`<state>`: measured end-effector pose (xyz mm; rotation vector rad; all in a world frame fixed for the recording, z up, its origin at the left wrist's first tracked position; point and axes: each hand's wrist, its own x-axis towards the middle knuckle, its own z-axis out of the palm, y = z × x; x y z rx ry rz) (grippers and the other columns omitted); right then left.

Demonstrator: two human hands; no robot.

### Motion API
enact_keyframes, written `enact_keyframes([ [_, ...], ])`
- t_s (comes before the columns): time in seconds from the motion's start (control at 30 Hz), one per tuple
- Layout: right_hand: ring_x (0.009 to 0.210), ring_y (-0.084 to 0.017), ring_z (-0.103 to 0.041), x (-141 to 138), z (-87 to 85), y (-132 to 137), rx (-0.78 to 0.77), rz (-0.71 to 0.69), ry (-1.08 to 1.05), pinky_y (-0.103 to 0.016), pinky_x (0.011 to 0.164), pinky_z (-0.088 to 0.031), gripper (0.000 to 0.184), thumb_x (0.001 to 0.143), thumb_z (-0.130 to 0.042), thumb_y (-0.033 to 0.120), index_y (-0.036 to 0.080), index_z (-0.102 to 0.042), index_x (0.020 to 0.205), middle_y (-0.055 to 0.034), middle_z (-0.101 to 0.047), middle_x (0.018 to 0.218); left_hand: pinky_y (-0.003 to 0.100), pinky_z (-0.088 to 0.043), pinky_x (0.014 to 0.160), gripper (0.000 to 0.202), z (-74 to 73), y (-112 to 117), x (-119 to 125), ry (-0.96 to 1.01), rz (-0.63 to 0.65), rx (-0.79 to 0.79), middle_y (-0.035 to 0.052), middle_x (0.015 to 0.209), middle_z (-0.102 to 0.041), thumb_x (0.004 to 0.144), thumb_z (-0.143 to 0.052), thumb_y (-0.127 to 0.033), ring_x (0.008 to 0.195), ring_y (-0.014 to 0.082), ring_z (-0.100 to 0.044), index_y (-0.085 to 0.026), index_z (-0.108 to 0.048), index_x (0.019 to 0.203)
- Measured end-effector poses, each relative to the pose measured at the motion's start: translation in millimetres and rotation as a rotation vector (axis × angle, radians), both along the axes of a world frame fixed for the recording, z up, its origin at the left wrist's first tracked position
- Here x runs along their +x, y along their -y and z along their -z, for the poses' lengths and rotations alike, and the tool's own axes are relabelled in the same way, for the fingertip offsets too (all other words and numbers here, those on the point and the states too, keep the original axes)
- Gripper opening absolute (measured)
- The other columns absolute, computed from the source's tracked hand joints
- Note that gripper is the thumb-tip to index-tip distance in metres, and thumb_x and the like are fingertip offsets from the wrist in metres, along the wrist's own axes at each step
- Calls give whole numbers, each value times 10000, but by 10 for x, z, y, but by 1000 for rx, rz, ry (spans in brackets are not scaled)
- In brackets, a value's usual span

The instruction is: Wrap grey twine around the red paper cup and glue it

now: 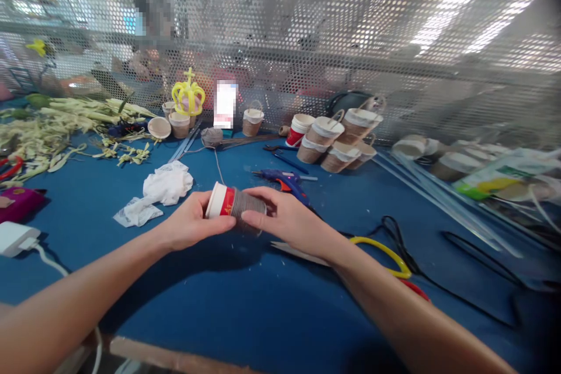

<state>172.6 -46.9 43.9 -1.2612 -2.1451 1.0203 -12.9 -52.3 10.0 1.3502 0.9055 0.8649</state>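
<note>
A paper cup (228, 201) lies sideways between my two hands above the blue table, its white rim to the left. Grey cord is wound in close rows round its right part, while a red printed band shows bare on the left. My left hand (190, 219) grips the rim end, thumb along the near side. Fingers of my right hand (284, 213) wrap the corded end. From the cup a strand runs back to a ball of grey cord (212, 137). Under my right forearm lie scissors (385, 251) with yellow and red handles.
A blue glue gun (284, 180) and pliers (289, 160) lie beyond my right hand. Several wrapped cups (337, 155) stand stacked at back right, near clear glue sticks (447, 201). Crumpled white cloth (167, 183) sits left; a perforated metal screen (280, 29) closes the back.
</note>
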Motion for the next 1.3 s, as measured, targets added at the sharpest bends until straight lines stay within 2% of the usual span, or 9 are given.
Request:
enact_keyframes([
  [0.17,920,-216,-556,-8,138,112,274,73,49,-369,805,-434,451,660,-651,319,163,-515,1060,-93,-582,1043,186,-361,555,226,27,-14,-12,-56,39,-8,-11,660,-564,652,-642,-291,571,78,-450,-125,-595,797],
  [0.4,990,-234,-514,7,343,159,531,40,62,-411,856,-424,455,702,-616,293,192,-444,1110,-110,-530,1066,216,-382,612,228,13,-10,11,-58,45,-55,3,701,-581,626,-651,-250,625,103,-478,-118,-598,805],
  [0.53,1005,-260,-484,19,419,179,720,6,120,-444,847,-423,479,721,-591,275,181,-419,1158,-135,-515,1078,215,-373,605,267,8,-28,30,127,-24,-241,21,720,-606,604,-682,-277,632,107,-507,-112,-610,802],
  [0.63,1001,-265,-473,14,452,203,805,-44,174,-452,841,-421,477,743,-566,261,176,-398,1182,-140,-504,1096,208,-365,561,246,25,-50,51,206,-80,-380,13,659,-605,618,-676,-314,571,91,-505,-109,-622,741],
  [0.93,1009,-260,-457,13,486,212,788,-57,180,-434,854,-417,476,739,-579,241,156,-393,1168,-145,-478,1110,182,-353,497,191,42,-61,92,206,-159,-396,6,580,-578,639,-657,-281,506,70,-479,-93,-624,655],
  [1.1,1014,-249,-478,28,459,183,696,-7,103,-397,847,-432,434,734,-588,326,131,-451,1097,-156,-516,1075,190,-373,535,196,27,-41,81,82,-181,-235,-5,606,-587,676,-607,-302,552,84,-492,-111,-634,714],
  [1.17,948,-225,-524,103,381,104,664,105,75,-365,801,-452,329,761,-550,341,149,-496,1023,-129,-559,1015,207,-400,595,211,12,-40,74,10,-152,-143,3,647,-608,706,-568,-304,619,107,-521,-117,-638,775],
  [1.23,814,-194,-573,234,269,-20,619,293,103,-324,719,-468,218,791,-499,341,168,-538,919,-85,-607,896,227,-415,640,233,2,-45,67,-51,-126,-80,13,672,-620,730,-528,-309,676,129,-538,-118,-634,811],
  [1.3,711,-177,-587,399,161,-169,532,502,227,-296,657,-458,206,809,-452,345,171,-559,836,-57,-630,791,241,-421,669,250,1,-55,59,-94,-104,-36,20,698,-623,747,-497,-317,715,143,-543,-119,-627,828],
])
